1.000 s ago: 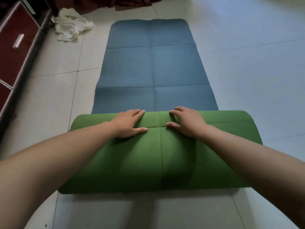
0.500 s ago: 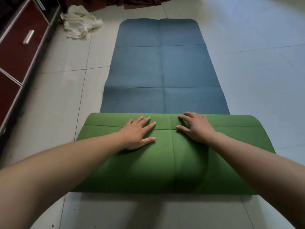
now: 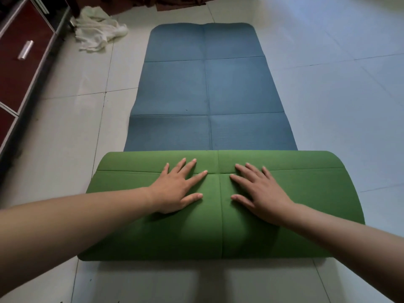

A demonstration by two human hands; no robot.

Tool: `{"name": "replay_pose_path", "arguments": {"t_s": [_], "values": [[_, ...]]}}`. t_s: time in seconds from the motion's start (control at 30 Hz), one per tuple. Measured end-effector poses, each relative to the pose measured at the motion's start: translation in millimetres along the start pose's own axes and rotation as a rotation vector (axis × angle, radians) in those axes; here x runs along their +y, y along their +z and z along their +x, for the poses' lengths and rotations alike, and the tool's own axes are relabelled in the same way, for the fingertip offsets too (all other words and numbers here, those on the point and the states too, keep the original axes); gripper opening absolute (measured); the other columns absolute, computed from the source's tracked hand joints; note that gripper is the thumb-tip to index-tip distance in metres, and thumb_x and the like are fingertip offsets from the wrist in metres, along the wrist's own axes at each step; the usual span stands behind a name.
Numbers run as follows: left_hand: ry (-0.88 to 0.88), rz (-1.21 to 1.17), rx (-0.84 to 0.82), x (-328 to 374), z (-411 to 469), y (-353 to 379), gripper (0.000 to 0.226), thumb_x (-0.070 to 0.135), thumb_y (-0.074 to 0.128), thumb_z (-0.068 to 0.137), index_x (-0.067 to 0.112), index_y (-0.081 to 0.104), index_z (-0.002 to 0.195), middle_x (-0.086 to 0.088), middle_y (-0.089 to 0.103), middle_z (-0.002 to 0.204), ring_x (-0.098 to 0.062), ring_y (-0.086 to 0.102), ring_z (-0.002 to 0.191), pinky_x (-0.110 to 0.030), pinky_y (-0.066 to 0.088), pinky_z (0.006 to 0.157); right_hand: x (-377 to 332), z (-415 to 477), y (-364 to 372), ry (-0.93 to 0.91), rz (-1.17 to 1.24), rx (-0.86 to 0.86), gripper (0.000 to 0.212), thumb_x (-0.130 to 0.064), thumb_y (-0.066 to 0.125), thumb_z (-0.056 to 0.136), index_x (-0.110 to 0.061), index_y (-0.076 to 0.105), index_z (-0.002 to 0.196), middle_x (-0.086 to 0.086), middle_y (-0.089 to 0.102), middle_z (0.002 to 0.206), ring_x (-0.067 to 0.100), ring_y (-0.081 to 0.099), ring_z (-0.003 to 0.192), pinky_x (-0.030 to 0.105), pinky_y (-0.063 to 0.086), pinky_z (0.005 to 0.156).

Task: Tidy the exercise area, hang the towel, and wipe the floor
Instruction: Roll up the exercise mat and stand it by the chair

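An exercise mat lies lengthwise on the tiled floor, its blue top side [image 3: 205, 88] stretching away from me. Its near end is folded or rolled over, showing the green underside [image 3: 284, 206]. My left hand [image 3: 177, 189] presses flat on the green part, fingers spread. My right hand [image 3: 260, 191] presses flat beside it, just right of the mat's centre seam. A crumpled white towel [image 3: 98, 32] lies on the floor at the far left, beyond the mat's corner.
A dark red cabinet [image 3: 19, 60] with a metal handle runs along the left edge. Brown cloth [image 3: 175, 3] hangs at the far end. Pale floor tiles [image 3: 338, 84] surround the mat on the right and left.
Both hands have flattened and spread wider on the green fold, and the view has shifted slightly so the towel and cabinet sit further right in the frame.
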State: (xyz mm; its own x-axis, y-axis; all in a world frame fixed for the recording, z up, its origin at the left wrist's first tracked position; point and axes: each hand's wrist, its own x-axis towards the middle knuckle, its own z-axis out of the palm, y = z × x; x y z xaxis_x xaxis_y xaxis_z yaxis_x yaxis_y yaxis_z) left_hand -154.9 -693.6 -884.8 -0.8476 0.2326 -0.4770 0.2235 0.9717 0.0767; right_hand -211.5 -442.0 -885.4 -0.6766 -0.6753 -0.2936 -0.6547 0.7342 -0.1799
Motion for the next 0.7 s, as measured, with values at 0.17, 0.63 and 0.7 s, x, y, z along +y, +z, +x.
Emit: {"name": "replay_pose_path", "arguments": {"t_s": [0.17,0.63,0.7], "values": [[-0.039,-0.007,-0.005,0,15,-1,0.068,0.066,0.02,0.09,0.042,-0.007,0.147,-0.005,-0.016,0.157,-0.026,-0.012,0.145,-0.057,0.004,0.115,-3,-15,4,-0.051,-0.028,-0.055,0.096,-0.077,-0.011,0.065,-0.034,0.016,0.146,-0.002,0.006,0.158,0.019,0.002,0.145,0.04,-0.003,0.114],[0.088,0.014,0.001,31,-29,10,0.097,0.083,0.016,0.07,0.032,-0.011,0.148,0.005,-0.018,0.157,-0.02,-0.015,0.145,-0.052,0.001,0.117,5,-11,7,0.031,-0.054,-0.009,0.111,-0.09,0.01,0.059,-0.026,-0.003,0.149,-0.004,-0.013,0.157,0.016,-0.013,0.143,0.046,-0.008,0.113],[0.093,0.036,0.007,35,-31,14,0.103,0.082,0.035,0.072,0.031,-0.012,0.148,0.004,-0.021,0.156,-0.021,-0.017,0.144,-0.052,0.0,0.117,7,-1,2,0.059,-0.055,-0.003,0.109,-0.087,0.02,0.063,-0.024,-0.005,0.149,-0.004,-0.014,0.157,0.016,-0.012,0.143,0.047,-0.006,0.114]]}}
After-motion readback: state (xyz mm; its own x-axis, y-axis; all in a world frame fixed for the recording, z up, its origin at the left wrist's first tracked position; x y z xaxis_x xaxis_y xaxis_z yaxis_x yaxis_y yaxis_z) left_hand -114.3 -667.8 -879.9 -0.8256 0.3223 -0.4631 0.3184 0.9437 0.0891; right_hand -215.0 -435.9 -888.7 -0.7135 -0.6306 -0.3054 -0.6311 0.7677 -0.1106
